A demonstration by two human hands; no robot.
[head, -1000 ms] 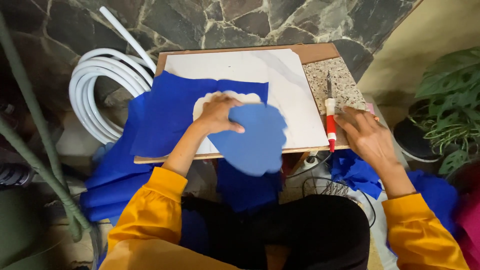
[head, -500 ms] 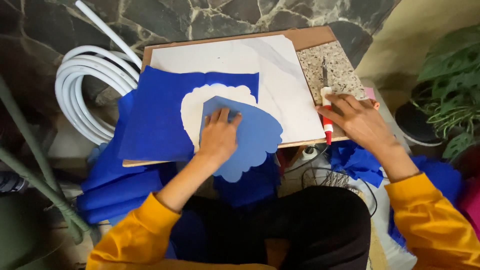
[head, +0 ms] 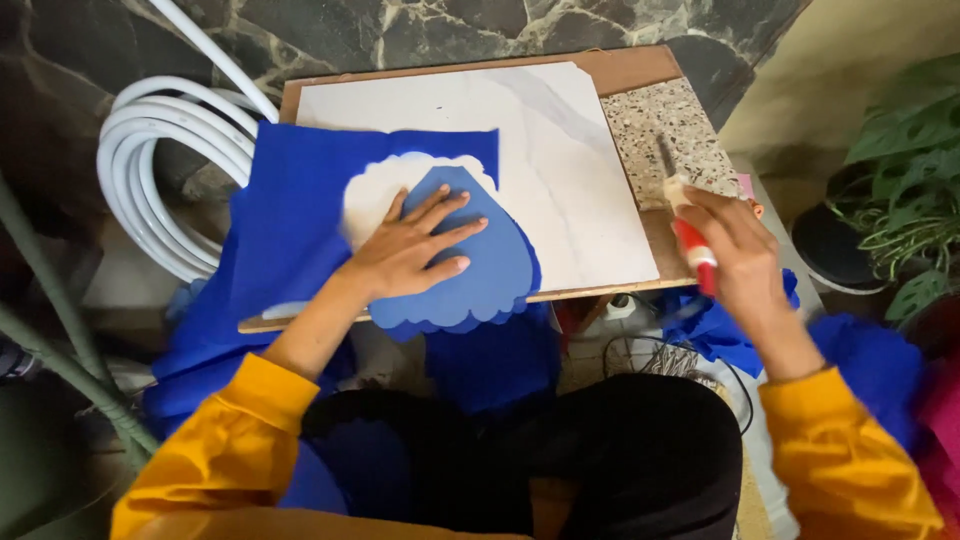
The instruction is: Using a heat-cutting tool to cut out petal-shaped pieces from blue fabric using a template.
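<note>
My left hand [head: 415,250] lies flat, fingers spread, on a scalloped blue fabric piece [head: 480,275] near the front edge of a white marble slab [head: 540,150]. Under it a larger blue cloth [head: 300,200] shows a scalloped cut-out hole with the pale slab visible through it. My right hand [head: 735,255] is closed around a red-handled tool [head: 690,235] with a thin metal blade, raised above the slab's right side.
The slab rests on a wooden board [head: 640,70] next to a speckled stone tile [head: 670,125]. Coiled white hose [head: 150,170] lies left. More blue cloth [head: 870,355] hangs right, potted plants [head: 900,200] beyond. Dark stone wall behind.
My left hand slid the scalloped blue piece down and flattened it on the slab. My right hand picked the red-handled tool up off the board.
</note>
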